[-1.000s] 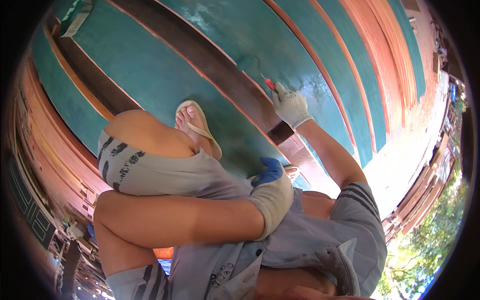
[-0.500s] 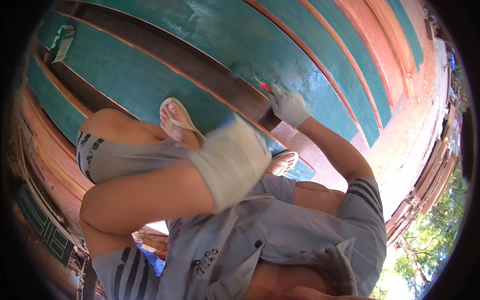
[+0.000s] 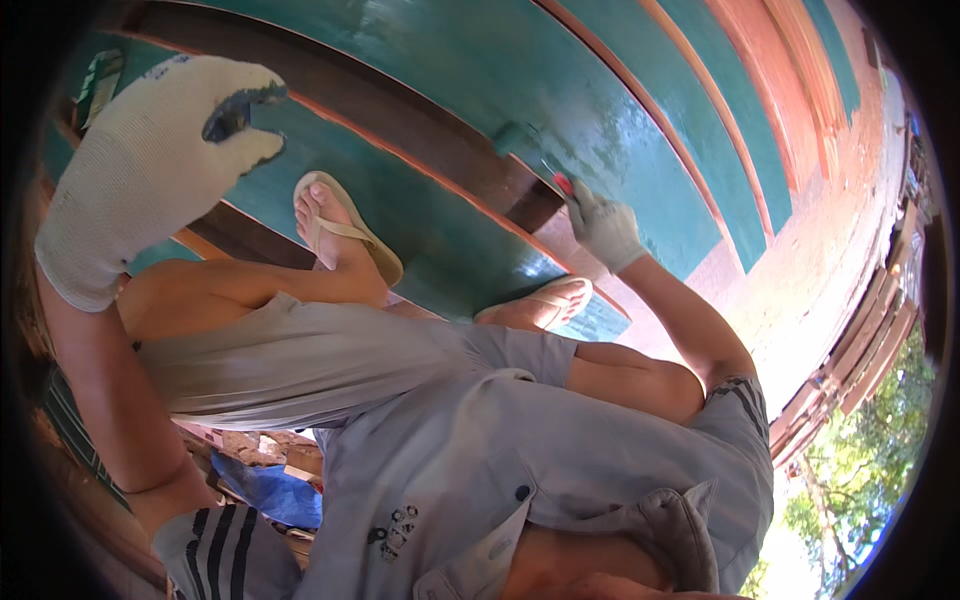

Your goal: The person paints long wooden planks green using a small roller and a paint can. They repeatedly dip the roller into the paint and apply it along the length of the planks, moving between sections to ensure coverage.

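My right hand [image 3: 605,225], in a white knit glove, is closed around the red handle of a small paint roller [image 3: 513,138]. The roller's sleeve looks green and rests at the near edge of a wide green-painted board [image 3: 420,60]; wet sheen shows on that board around it. My left hand [image 3: 165,145], gloved in white with dark grey fingertips, is raised at the upper left. Its thumb stands apart from the fingers, and nothing shows between them. Behind it, partly hidden, is a paint-smeared tray or container [image 3: 98,88].
My sandalled feet [image 3: 345,225] are on or beside a nearer green board [image 3: 440,265]. Dark gaps separate the boards. More green boards [image 3: 720,110] lie to the right, beside a bare reddish plank [image 3: 750,90]. Stacked planks [image 3: 865,350] stand far right; a blue sheet [image 3: 270,490] lies lower left.
My left hand has swung from over my lap to the upper left, away from my right hand. My right hand and the roller appear slightly farther right and lower.
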`<state>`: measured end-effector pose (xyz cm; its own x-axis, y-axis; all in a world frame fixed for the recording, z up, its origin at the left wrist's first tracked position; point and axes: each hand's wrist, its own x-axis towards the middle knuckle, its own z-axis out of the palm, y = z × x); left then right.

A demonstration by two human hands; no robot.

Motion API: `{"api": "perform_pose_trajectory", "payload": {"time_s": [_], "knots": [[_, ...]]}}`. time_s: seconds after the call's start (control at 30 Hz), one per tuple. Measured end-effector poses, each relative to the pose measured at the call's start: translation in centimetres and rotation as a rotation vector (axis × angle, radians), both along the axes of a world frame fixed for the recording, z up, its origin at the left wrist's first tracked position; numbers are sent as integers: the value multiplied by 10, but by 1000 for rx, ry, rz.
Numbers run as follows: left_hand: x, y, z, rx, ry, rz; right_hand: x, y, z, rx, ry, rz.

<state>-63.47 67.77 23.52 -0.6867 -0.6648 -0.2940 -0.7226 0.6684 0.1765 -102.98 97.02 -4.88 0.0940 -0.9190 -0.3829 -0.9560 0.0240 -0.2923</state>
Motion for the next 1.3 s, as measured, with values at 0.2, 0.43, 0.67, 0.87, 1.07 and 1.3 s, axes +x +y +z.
{"api": "perform_pose_trajectory", "payload": {"time_s": [0.2,0.43,0.67,0.87,1.07,1.3], "knots": [[-29,-12,0,194,3,90,3,-7,-2,-47,89,49],[-23,-19,-10,254,-9,145,-37,76,10,-54,93,-49],[-41,-21,-11,310,-85,109,-30,45,0,-81,82,-36],[-70,4,16,361,-131,180,-98,152,3,-16,166,-72],[-61,-8,-5,327,-47,-1,-125,204,13,-86,140,-137],[-100,-8,-25,385,2,-61,-113,171,4,-56,251,-74]]}}
